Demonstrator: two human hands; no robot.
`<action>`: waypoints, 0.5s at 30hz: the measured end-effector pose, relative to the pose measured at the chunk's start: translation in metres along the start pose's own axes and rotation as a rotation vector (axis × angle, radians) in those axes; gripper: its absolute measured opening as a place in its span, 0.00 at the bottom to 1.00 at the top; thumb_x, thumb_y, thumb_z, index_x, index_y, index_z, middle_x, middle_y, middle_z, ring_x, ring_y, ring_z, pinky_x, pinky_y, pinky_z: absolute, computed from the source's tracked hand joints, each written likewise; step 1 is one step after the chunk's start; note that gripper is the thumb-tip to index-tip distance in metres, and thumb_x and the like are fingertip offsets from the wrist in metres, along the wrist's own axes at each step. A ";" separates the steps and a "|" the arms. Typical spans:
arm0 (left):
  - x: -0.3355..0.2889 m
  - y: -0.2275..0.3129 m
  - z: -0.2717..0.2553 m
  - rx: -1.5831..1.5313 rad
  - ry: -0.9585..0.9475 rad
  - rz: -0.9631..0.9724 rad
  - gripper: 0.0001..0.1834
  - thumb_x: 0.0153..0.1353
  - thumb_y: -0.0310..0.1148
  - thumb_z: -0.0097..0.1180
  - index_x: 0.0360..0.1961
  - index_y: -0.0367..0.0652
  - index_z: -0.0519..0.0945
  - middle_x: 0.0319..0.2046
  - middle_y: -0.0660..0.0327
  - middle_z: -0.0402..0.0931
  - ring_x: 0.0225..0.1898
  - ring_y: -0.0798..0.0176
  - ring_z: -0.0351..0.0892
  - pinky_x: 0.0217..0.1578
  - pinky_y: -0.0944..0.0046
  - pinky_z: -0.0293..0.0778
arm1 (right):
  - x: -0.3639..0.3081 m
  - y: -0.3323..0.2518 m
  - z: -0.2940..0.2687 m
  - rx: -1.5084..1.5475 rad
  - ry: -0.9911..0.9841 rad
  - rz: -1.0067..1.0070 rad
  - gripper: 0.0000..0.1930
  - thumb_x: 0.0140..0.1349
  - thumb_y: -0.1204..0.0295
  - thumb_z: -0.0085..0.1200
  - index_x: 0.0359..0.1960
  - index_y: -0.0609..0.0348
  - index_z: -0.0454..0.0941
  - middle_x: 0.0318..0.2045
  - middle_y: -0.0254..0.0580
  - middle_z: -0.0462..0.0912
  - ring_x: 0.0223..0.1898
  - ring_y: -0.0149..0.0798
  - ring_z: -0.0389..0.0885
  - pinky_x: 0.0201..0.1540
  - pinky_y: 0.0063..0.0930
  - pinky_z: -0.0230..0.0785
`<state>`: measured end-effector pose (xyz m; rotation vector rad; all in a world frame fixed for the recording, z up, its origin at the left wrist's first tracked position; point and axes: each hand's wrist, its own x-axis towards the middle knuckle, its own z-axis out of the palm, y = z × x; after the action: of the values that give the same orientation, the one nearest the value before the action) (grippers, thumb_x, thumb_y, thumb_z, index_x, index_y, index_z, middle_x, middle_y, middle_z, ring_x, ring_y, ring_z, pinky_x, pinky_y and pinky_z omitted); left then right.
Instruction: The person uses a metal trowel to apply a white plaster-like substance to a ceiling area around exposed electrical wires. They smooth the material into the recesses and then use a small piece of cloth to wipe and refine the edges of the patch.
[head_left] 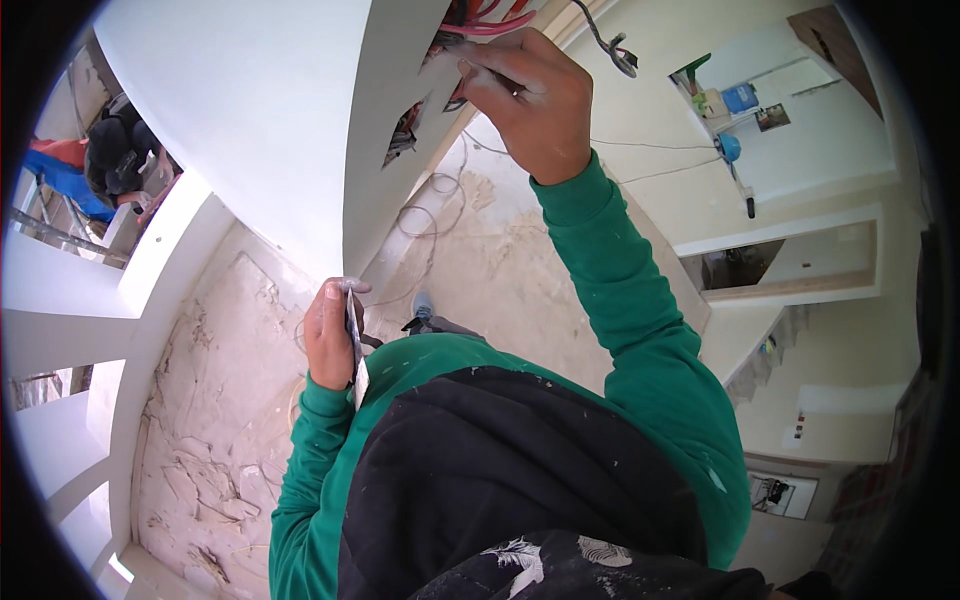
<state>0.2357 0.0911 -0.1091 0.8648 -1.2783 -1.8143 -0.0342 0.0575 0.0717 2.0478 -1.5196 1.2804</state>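
My right hand (pixel 530 100) is raised to a white wall (pixel 385 130), gripping a thin tool whose tip sits at a cut-out box opening (pixel 445 60) with red and dark wires (pixel 490 20) showing inside. A second, smaller opening (pixel 403 135) lies just below it on the wall. My left hand (pixel 332 335) is lower, near my chest, closed around a flat metal putty knife (pixel 355 350) with plaster on its blade. Both arms wear green sleeves over a black top.
A rough, plaster-stained floor (pixel 220 400) lies below, with loose cable loops (pixel 425 215) on it. My shoe (pixel 422 305) shows near the wall base. White pillars (pixel 70 330) stand at left, a shelf with blue items (pixel 735 100) at right, and a dangling cable (pixel 615 50) overhead.
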 end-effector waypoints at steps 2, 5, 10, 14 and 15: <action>0.000 0.000 0.001 0.003 0.000 -0.001 0.24 0.77 0.44 0.34 0.40 0.36 0.79 0.17 0.70 0.64 0.19 0.78 0.58 0.21 0.72 0.54 | -0.001 0.004 0.004 0.035 0.023 0.003 0.12 0.49 0.81 0.61 0.37 0.61 0.87 0.26 0.38 0.76 0.24 0.32 0.75 0.28 0.25 0.69; 0.003 -0.002 0.002 0.015 0.004 -0.020 0.25 0.77 0.44 0.33 0.40 0.36 0.78 0.17 0.70 0.63 0.18 0.78 0.57 0.20 0.73 0.54 | -0.002 0.008 0.006 0.065 0.040 -0.042 0.12 0.48 0.81 0.61 0.37 0.60 0.87 0.26 0.37 0.75 0.24 0.32 0.76 0.28 0.24 0.70; 0.004 0.010 0.012 0.014 0.003 -0.044 0.25 0.77 0.44 0.33 0.41 0.35 0.78 0.17 0.70 0.63 0.17 0.78 0.57 0.19 0.74 0.54 | -0.003 0.006 -0.002 -0.029 -0.001 -0.106 0.14 0.49 0.84 0.61 0.39 0.62 0.86 0.30 0.38 0.80 0.28 0.32 0.81 0.31 0.22 0.75; 0.007 0.004 0.017 0.028 0.023 -0.016 0.25 0.77 0.43 0.33 0.41 0.36 0.78 0.17 0.70 0.63 0.17 0.78 0.57 0.19 0.73 0.54 | -0.002 0.008 0.001 -0.016 0.022 -0.134 0.13 0.47 0.84 0.62 0.38 0.62 0.86 0.29 0.37 0.79 0.27 0.32 0.80 0.30 0.22 0.74; 0.007 0.004 0.019 0.026 0.027 -0.011 0.25 0.77 0.43 0.33 0.41 0.35 0.78 0.17 0.70 0.63 0.17 0.78 0.57 0.19 0.73 0.54 | -0.001 0.010 0.000 -0.003 0.035 -0.148 0.13 0.47 0.84 0.62 0.37 0.62 0.86 0.29 0.37 0.79 0.27 0.32 0.80 0.30 0.22 0.74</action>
<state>0.2170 0.0925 -0.1008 0.9094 -1.2847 -1.7926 -0.0433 0.0535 0.0682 2.0820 -1.3265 1.2491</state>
